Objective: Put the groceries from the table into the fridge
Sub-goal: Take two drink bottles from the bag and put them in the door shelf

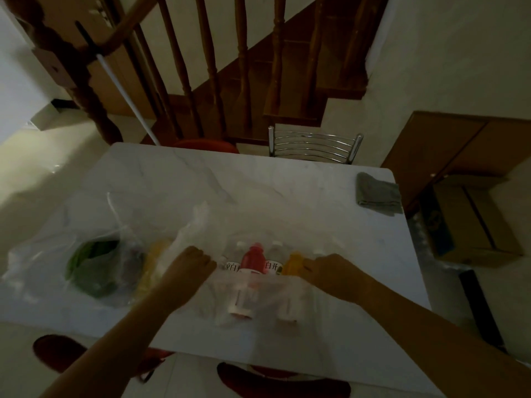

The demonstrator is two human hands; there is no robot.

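Observation:
On the white marble table (pixel 258 185) lies a clear plastic bag (pixel 258 231) holding several bottles: a red one (pixel 253 255), an orange one (pixel 293 264) and clear ones with white labels (pixel 271 261). My left hand (pixel 192 265) grips the bag's left edge. My right hand (pixel 330 268) grips its right edge beside the orange bottle. A second plastic bag (pixel 43 254) to the left holds green vegetables (pixel 92 265) and something yellow (pixel 155 254). No fridge is in view.
A folded grey cloth (pixel 376 193) lies at the table's far right corner. A metal-backed chair (pixel 313 145) and a red stool (pixel 205 145) stand behind the table, red stools (pixel 54 351) near me. Cardboard boxes (pixel 471 222) sit right; a wooden staircase (pixel 230 67) rises behind.

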